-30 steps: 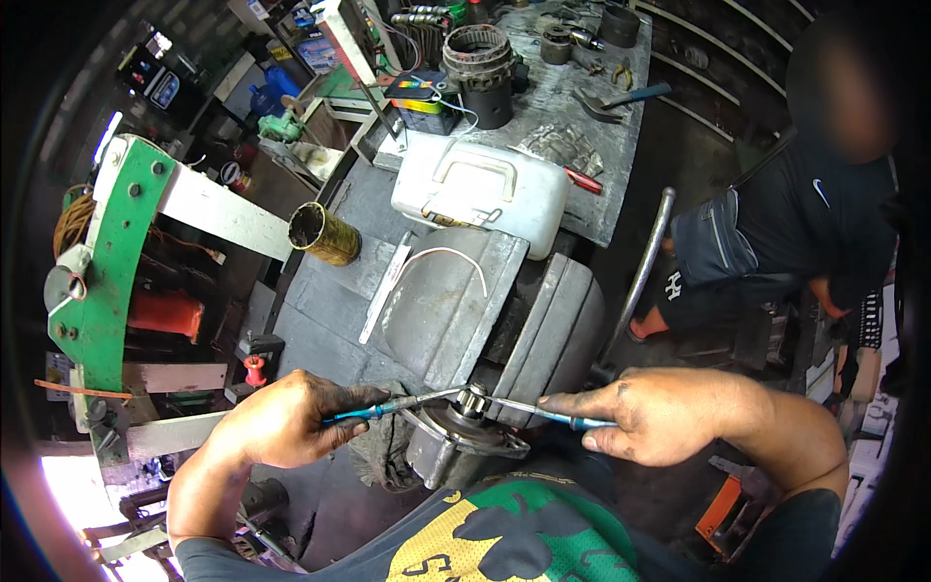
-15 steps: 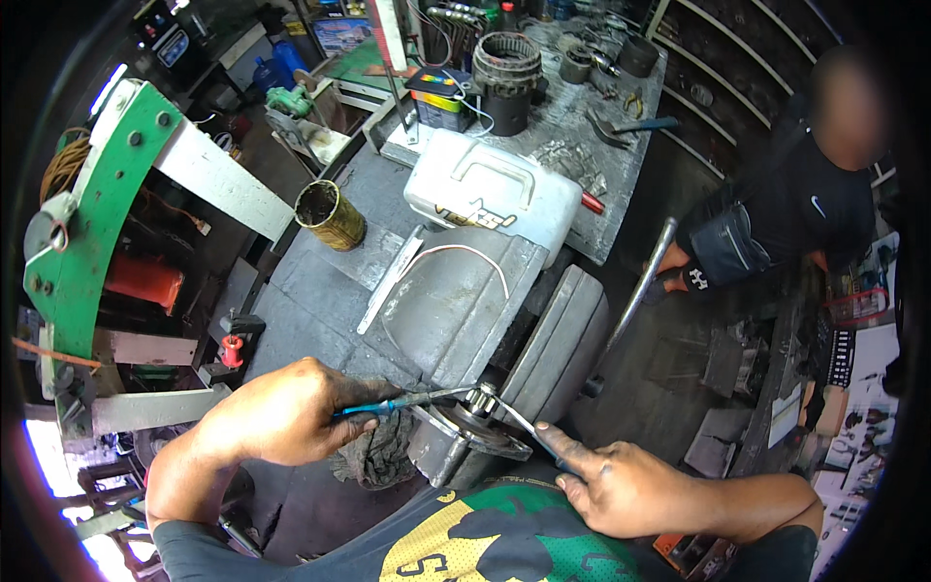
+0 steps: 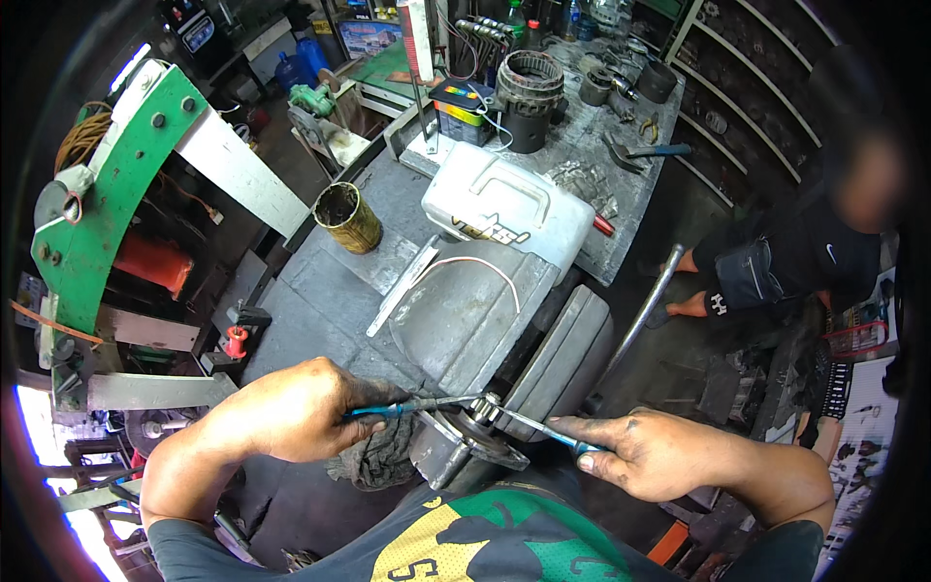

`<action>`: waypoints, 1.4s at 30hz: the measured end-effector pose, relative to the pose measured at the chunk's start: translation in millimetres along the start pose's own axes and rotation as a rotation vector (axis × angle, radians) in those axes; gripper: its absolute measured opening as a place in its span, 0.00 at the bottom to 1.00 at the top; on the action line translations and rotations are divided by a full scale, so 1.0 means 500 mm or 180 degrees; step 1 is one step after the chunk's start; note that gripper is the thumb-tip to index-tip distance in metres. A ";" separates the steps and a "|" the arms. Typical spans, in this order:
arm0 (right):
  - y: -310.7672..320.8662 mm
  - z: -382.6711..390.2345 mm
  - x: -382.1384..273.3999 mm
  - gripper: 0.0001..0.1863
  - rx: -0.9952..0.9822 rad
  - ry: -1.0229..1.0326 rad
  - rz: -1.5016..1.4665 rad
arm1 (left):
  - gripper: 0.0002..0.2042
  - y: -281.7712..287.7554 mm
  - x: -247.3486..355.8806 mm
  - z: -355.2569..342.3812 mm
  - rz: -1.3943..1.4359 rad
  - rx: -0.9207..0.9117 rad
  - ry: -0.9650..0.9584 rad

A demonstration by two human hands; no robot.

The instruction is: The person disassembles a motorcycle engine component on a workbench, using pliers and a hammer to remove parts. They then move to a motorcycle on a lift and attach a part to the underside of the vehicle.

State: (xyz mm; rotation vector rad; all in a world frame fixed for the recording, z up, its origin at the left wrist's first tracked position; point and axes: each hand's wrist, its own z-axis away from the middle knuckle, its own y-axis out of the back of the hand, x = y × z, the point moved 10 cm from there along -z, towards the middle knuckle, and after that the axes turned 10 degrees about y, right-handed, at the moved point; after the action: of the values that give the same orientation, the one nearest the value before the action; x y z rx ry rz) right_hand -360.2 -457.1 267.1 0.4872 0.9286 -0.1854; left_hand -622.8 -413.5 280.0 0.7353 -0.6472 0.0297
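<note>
In the middle near my body, a metal housing (image 3: 441, 454) with a small toothed gear (image 3: 488, 408) on its shaft stands against a large grey bench vise (image 3: 465, 325). My left hand (image 3: 310, 405) is closed round the blue handle of a slim screwdriver-like tool (image 3: 427, 404), its tip at the gear's left side. From the other side, my right hand (image 3: 669, 452) grips a blue-handled screwdriver (image 3: 533, 424), its forefinger stretched along it. That tip meets the gear's right side. Exactly where both tips bear on the gear is too small to tell.
A dark rag (image 3: 376, 456) lies beside the housing. Behind the vise stand a white plastic case (image 3: 509, 204) and a grimy yellow can (image 3: 347, 221). The vise's handle bar (image 3: 648, 306) juts out right. A person (image 3: 824, 242) is at the far right; a green-white frame (image 3: 126, 184) rises left.
My right hand has moved slightly right and changed its grip, so more of the screwdriver's handle shows. My left hand stays nearly in place. The person at right has shifted lower in view.
</note>
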 end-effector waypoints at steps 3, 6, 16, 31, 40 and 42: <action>0.003 -0.005 0.005 0.30 -0.0219 -0.0136 0.0008 | 0.23 -0.003 -0.008 -0.002 0.0002 -0.0027 0.0002; 0.013 -0.025 -0.011 0.30 -0.0418 -0.0146 -0.0061 | 0.23 -0.003 -0.014 -0.006 0.0020 -0.0043 -0.0031; -0.053 -0.006 -0.029 0.34 -0.0145 -0.1023 -0.0260 | 0.21 0.000 -0.032 -0.013 0.0232 -0.0226 0.0168; -0.078 0.008 0.028 0.31 0.0448 -0.0671 -0.0458 | 0.17 -0.003 -0.031 -0.013 -0.0038 0.0455 -0.0401; -0.056 0.006 0.011 0.30 0.0526 -0.0730 0.0032 | 0.19 0.012 -0.068 0.002 0.0212 0.1055 0.0027; -0.057 0.012 0.024 0.30 0.0492 -0.0933 0.0180 | 0.19 0.024 -0.060 0.008 0.0110 0.1137 -0.0030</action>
State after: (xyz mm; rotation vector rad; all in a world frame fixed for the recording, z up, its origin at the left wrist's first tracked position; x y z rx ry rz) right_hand -358.9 -484.5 251.3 0.6104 0.6159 -0.2710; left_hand -652.3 -401.3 272.7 1.0685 -0.6714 0.1773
